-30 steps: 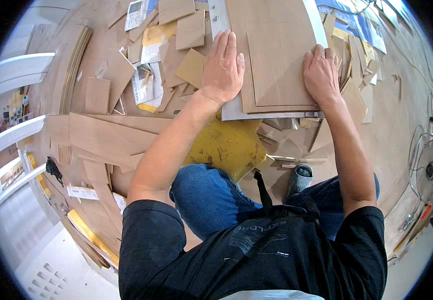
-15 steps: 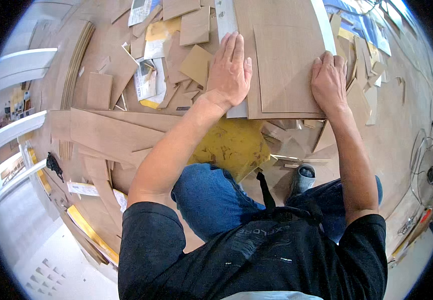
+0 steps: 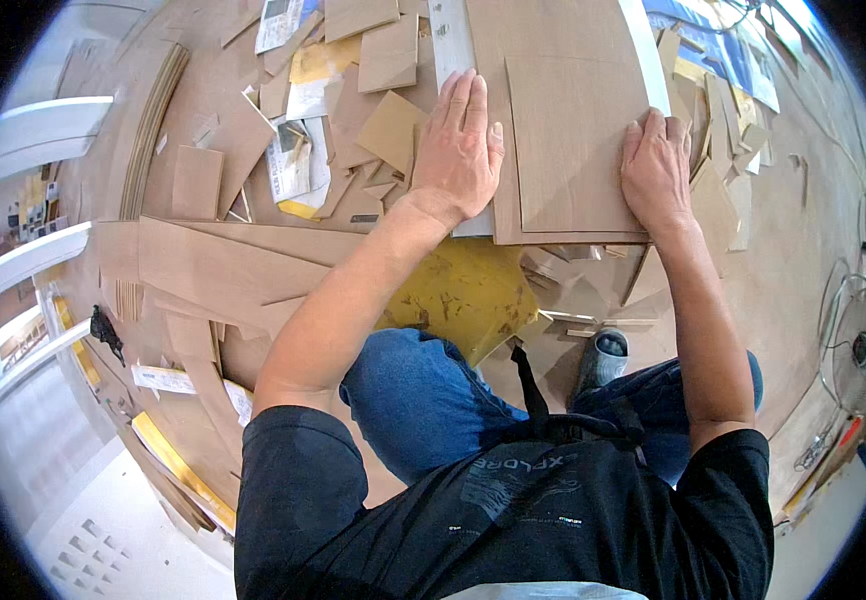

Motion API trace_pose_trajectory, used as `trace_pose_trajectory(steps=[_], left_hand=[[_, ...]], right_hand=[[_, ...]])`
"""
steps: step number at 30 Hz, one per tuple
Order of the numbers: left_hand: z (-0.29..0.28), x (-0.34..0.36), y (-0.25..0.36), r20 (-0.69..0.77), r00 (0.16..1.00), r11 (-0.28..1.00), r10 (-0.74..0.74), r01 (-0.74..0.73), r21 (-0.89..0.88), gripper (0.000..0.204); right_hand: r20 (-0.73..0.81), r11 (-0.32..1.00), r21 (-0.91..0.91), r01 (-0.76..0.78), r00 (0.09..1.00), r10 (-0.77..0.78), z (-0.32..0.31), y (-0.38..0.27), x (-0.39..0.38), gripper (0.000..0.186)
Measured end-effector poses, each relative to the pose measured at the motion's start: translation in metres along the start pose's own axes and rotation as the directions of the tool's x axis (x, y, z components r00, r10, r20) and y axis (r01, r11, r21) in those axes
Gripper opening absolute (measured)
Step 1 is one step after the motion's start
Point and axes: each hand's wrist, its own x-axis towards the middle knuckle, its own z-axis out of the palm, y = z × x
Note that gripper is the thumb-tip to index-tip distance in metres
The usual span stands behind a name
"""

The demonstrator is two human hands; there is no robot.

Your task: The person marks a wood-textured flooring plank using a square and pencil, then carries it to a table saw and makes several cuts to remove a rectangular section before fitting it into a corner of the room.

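Two stacked sheets of thin brown board, the smaller point(image 3: 568, 150) on the larger point(image 3: 488, 40), rest on a longer white board point(image 3: 451, 40). My left hand point(image 3: 458, 150) lies flat and open at the larger sheet's left edge, over the white board, fingers stretched away from me. My right hand point(image 3: 656, 170) is bent over the right edge of the brown sheets, fingers curled on it. A stained yellow pad point(image 3: 458, 290) is just below the boards, in front of my bent left knee.
Brown offcuts point(image 3: 388, 55) and torn printed packaging point(image 3: 291, 160) litter the floor. Long strips point(image 3: 233, 250) lie left, beside stacked planks point(image 3: 153, 130). White frames point(image 3: 33, 250) stand far left. A fan point(image 3: 858, 350) with loose cables is at right; a blue sheet point(image 3: 713, 30) lies at top right.
Both hands have moved a little rightward and toward me. The brown sheets have shifted the same way, uncovering more of the white board at their left.
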Motion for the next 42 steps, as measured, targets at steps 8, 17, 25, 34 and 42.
trace_pose_trajectory(steps=[8,17,25,34,42], left_hand=[[-0.002,0.000,0.001,-0.001,1.000,1.000,0.003,-0.003,-0.013,0.059],[0.000,0.000,0.000,-0.075,0.997,0.995,0.013,-0.021,-0.102,0.057],[-0.118,-0.026,0.032,0.009,0.987,0.927,-0.161,0.154,-0.343,0.031],[-0.141,-0.102,0.142,0.648,0.745,0.074,0.157,0.645,-0.760,0.091],[-0.134,-0.055,0.183,0.742,0.643,-0.346,-0.190,0.663,-0.664,0.070]], right_hand=[[-0.062,0.999,0.026,0.036,0.997,-0.034,0.003,0.003,-0.001,0.036],[-0.100,0.992,0.106,0.062,0.994,-0.052,0.002,0.007,-0.002,0.035],[0.265,0.968,0.236,-0.087,0.964,0.022,-0.057,0.004,0.017,0.052],[0.331,0.985,0.173,0.015,0.941,-0.073,-0.124,0.046,0.012,0.053],[0.517,0.961,0.230,-0.154,0.856,0.013,-0.202,0.049,-0.104,0.056]])
